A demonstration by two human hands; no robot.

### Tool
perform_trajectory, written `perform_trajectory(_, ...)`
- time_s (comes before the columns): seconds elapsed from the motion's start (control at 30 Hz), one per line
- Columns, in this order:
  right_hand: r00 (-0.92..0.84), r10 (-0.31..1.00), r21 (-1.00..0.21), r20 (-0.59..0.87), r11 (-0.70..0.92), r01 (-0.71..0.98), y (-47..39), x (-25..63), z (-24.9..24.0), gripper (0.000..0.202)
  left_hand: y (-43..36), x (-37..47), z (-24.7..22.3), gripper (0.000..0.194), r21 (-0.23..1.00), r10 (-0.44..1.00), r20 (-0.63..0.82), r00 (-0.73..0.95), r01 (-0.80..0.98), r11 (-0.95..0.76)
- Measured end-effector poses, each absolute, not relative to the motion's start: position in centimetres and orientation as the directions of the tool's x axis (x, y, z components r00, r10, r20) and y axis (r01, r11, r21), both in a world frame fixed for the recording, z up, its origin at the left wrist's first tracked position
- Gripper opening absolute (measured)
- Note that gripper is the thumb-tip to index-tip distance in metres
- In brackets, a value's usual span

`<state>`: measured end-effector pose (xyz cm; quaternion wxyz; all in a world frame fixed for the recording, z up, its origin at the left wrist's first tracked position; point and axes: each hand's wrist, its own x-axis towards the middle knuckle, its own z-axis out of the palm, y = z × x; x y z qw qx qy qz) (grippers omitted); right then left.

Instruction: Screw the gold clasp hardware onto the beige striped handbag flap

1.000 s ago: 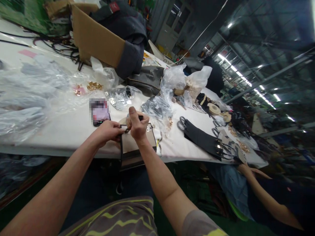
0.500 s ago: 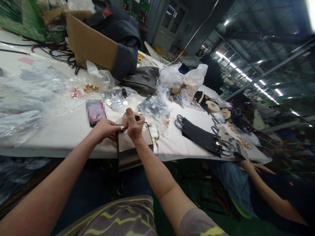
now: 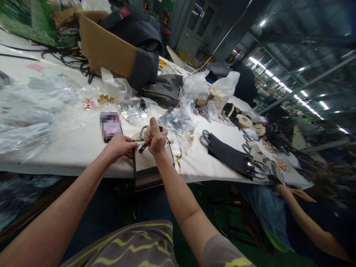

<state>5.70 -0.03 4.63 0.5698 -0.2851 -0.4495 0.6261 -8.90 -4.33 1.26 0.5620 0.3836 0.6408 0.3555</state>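
A beige handbag with black trim lies at the table's front edge, its lower part jutting over. My left hand is closed at the bag's upper left corner, thumb and fingers pinching the edge there. Over the bag's top, my right hand makes a fist around a slim dark hand tool. Its tip points down and left, close to the left fingers; the exact kind of tool I cannot make out. Part of the bag's upper edge is hidden behind the right fist.
A phone lies left of the bag. Behind are plastic bags, gold fittings and a cardboard box. Black bag pieces lie to the right, where a co-worker's hands rest at the table edge.
The view has shifted slightly. My right fist has tilted, and more of the tool now shows below it, pointing down-left. My left hand stays at the bag's corner.
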Motion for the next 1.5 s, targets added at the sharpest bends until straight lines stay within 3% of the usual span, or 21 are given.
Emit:
perform_trajectory(0.1,-0.196,0.979,-0.905,0.062,-0.028,-0.425,1.6,4.8,4.1,0.071,-4.3,-8.9,1.1,0.035,0.892,0.896,-0.438,-0.073,0.085,0.443)
perform_trajectory(0.27,-0.184,0.939,-0.904,-0.291,-0.333,-0.269,6.0,1.9,3.0,0.069,-4.2,-9.1,0.9,0.037,0.902,0.907,-0.417,-0.053,0.095,0.421)
perform_trajectory(0.33,-0.206,0.906,-0.888,-0.369,-0.409,-0.211,6.9,1.6,3.1,0.07,-4.3,-9.2,0.9,0.038,0.902,0.906,-0.422,-0.038,0.083,0.424)
perform_trajectory(0.43,-0.264,0.923,-0.9,-0.281,-0.349,-0.263,6.2,3.0,4.0,0.073,-4.5,-9.3,0.9,0.037,0.907,0.909,-0.415,-0.046,0.051,0.417)
perform_trajectory(0.57,-0.127,0.989,-0.891,0.077,0.011,-0.455,3.2,5.7,4.9,0.073,-4.7,-9.2,0.5,0.033,0.908,0.909,-0.412,-0.067,0.052,0.416)
perform_trajectory(0.63,-0.084,0.982,-0.874,0.171,0.112,-0.473,1.9,5.9,4.9,0.073,-4.7,-9.2,0.3,0.032,0.911,0.912,-0.405,-0.063,0.058,0.408)
perform_trajectory(0.97,-0.051,0.96,-0.927,0.274,0.25,-0.28,-0.9,4.4,2.8,0.072,-4.6,-9.3,0.0,0.032,0.919,0.919,-0.388,-0.065,0.044,0.392)
perform_trajectory(1.07,-0.078,0.967,-0.935,0.242,0.211,-0.285,0.1,4.4,3.2,0.07,-4.6,-9.3,0.1,0.032,0.918,0.918,-0.392,-0.059,0.047,0.394)
perform_trajectory(1.27,-0.038,0.999,-0.918,-0.031,-0.044,-0.395,4.8,3.6,6.1,0.067,-4.9,-9.4,0.2,0.033,0.921,0.921,-0.384,-0.068,0.044,0.387)
perform_trajectory(1.5,-0.145,0.984,-0.941,-0.1,-0.141,-0.307,5.8,1.7,5.6,0.07,-4.8,-9.3,0.2,0.031,0.919,0.917,-0.394,-0.057,0.006,0.395)
